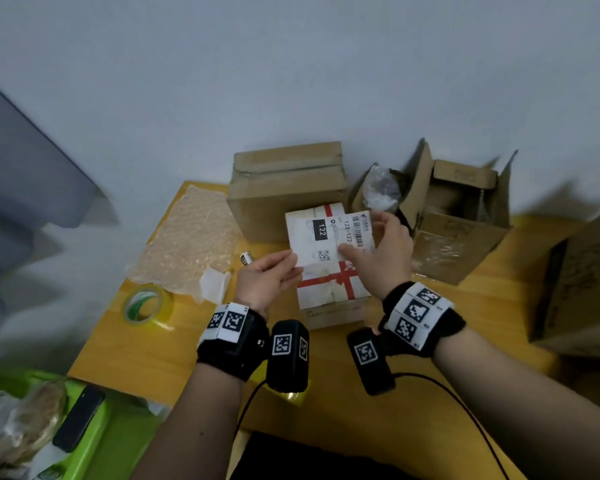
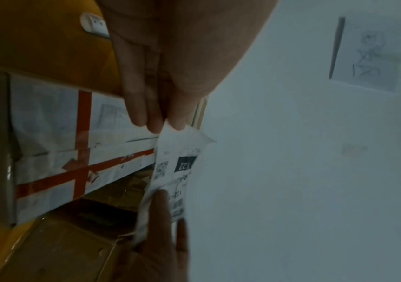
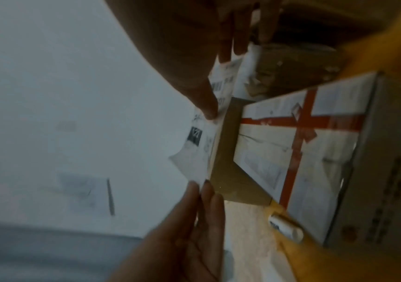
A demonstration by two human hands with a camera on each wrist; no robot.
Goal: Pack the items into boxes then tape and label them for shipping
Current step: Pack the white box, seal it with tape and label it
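A white shipping label (image 1: 321,237) printed with "122", a barcode and a QR code hangs in the air just above a closed box (image 1: 333,291) covered in white paper and crossed red tape. My left hand (image 1: 274,275) pinches the label's near left corner (image 2: 170,133) between thumb and fingers. My right hand (image 1: 381,251) pinches its right side, thumb on the printed face (image 3: 209,106). The label (image 3: 194,152) is slightly curled and stays off the box top (image 3: 291,148).
A closed brown box (image 1: 288,188) stands behind, an open box (image 1: 461,209) with plastic wrapping to the right, another carton (image 1: 582,285) at far right. Bubble wrap (image 1: 187,244), a tape roll (image 1: 148,306) and a small label roll (image 1: 246,259) lie left on the yellow table (image 1: 146,355).
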